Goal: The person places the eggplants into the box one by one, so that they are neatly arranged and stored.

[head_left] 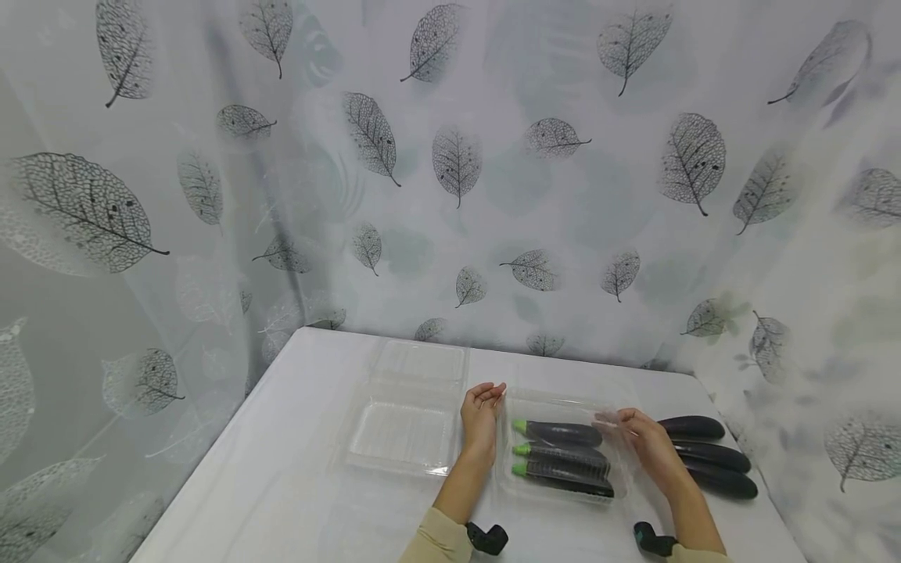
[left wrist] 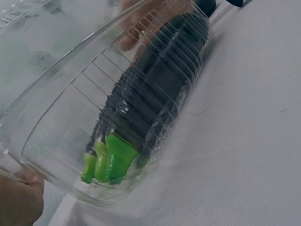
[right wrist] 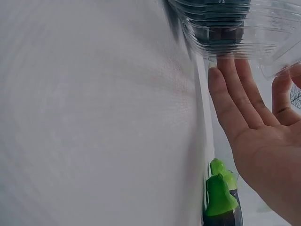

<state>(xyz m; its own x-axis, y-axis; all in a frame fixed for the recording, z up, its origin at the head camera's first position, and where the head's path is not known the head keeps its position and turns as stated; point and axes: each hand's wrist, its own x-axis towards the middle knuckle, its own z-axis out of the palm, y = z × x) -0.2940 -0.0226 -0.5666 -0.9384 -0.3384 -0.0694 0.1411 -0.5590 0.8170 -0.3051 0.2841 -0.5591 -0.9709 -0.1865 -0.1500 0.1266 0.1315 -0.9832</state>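
Both hands are at a clear plastic container (head_left: 556, 400) with three dark eggplants (head_left: 563, 432) lying side by side in it, their green stem ends to the left. My left hand (head_left: 481, 418) pinches the container's left rim; its thumb (left wrist: 35, 181) shows low in the left wrist view. At the opposite end, my right hand (head_left: 651, 450) pinches a corner of the rim between thumb and forefinger. Its other fingers (right wrist: 235, 94) reach out straight against the container's end. Ribbed plastic walls partly blur the eggplants in the left wrist view. Whether the container's lid is closed I cannot tell.
A second clear container (head_left: 401, 434) lies opened out to the left, its other half (head_left: 418, 363) toward the curtain. More eggplants (head_left: 714, 456) lie right of my right hand. The white table (head_left: 281, 469) ends at a leaf-patterned curtain (head_left: 457, 195).
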